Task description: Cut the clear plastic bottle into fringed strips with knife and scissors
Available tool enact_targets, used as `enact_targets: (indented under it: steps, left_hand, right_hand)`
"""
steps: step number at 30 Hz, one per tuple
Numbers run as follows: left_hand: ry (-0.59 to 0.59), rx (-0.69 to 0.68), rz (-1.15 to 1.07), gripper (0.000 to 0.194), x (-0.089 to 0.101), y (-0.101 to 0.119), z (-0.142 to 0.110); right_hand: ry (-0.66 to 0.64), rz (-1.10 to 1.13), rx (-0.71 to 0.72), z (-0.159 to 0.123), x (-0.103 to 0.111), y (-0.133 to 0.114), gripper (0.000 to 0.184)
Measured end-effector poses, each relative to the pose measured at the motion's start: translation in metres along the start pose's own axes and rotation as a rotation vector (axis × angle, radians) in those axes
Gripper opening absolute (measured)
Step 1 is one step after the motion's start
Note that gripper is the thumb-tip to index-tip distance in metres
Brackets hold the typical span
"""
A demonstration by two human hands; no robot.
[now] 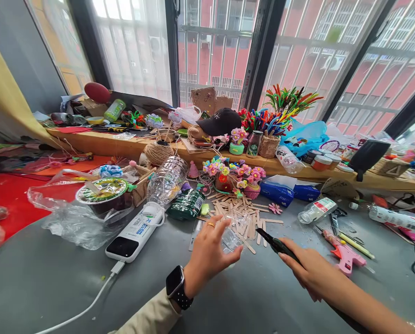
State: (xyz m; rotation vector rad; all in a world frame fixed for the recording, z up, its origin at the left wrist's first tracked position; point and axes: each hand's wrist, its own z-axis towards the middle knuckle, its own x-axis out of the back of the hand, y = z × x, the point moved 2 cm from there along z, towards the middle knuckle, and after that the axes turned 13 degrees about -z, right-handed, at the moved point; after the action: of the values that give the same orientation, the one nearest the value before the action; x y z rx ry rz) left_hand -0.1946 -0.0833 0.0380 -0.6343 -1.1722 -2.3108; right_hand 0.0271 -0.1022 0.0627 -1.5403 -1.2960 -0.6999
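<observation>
My left hand (209,248), with a ring and a watch (175,281) on the wrist, curves its fingers and thumb around a clear plastic piece (232,239). See-through edges make its exact shape hard to tell. A black utility knife (280,247) is gripped in my right hand (309,269), its tip pointing up and left toward the plastic. Behind both hands lies a loose pile of wooden craft sticks (240,208). A pink flower (275,208) rests beside the sticks.
A white power bank (136,234) with a cable lies left, near a lidded bowl (101,192). To the right are a pink glue gun (348,255), scissors (335,220) and a plastic bottle (317,210). Crafts and a black cap (221,121) crowd the wooden ledge (207,157).
</observation>
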Motion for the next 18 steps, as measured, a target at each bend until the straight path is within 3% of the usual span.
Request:
enact_targets:
  steps: [8,18]
  left_hand:
    - [0.020,-0.087,0.061,0.051,-0.009,0.008,-0.008]
    - [0.017,-0.135,0.082,0.050,-0.011,0.010,-0.012]
  right_hand:
    - [-0.063,0.025,0.108,0.001,0.019,-0.033,0.037]
    - [-0.085,-0.115,0.069,0.006,0.024,-0.037,0.041]
